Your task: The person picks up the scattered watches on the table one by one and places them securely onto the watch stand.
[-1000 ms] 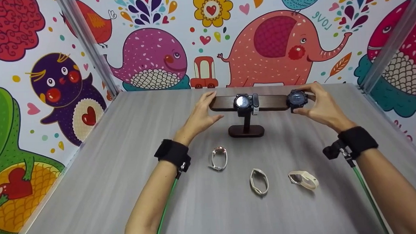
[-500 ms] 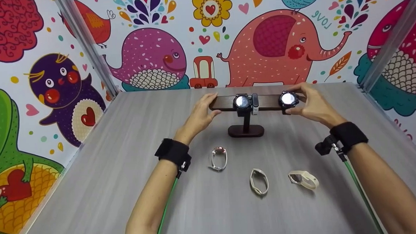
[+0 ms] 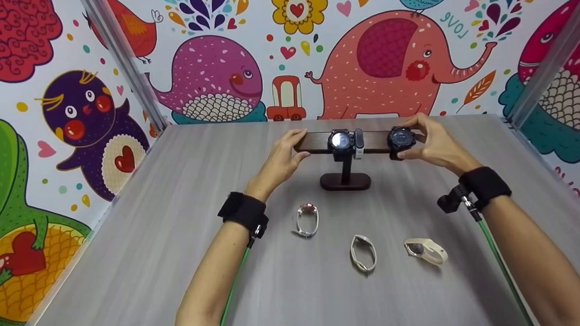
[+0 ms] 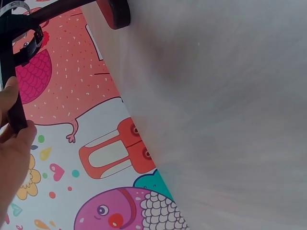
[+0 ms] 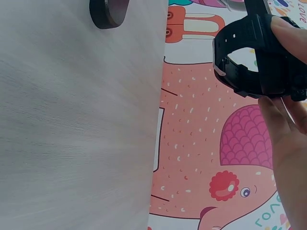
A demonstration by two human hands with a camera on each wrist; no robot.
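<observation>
A dark wooden T-shaped watch stand point(image 3: 318, 142) rises from an oval base point(image 3: 345, 181) at the table's far middle. A black watch point(image 3: 340, 141) and a slim band point(image 3: 359, 143) hang at the bar's centre. My left hand point(image 3: 300, 144) grips the bar's left end, thumb under and fingers over; the left wrist view shows the bar point(image 4: 14, 105) pinched by my fingers point(image 4: 12, 153). My right hand point(image 3: 407, 138) holds a second black watch point(image 3: 400, 139) at the bar's right end. In the right wrist view this watch point(image 5: 249, 62) is a closed loop under my fingertips point(image 5: 288, 33).
Three pale watches lie on the grey table in front of the stand: a pinkish-white one point(image 3: 307, 219), a beige one point(image 3: 362, 252) and another beige one point(image 3: 425, 251). Cartoon-patterned walls close in the table at the back and both sides.
My right hand has carried the black watch leftward onto the right end of the bar. The left hand has kept its grip on the left end.
</observation>
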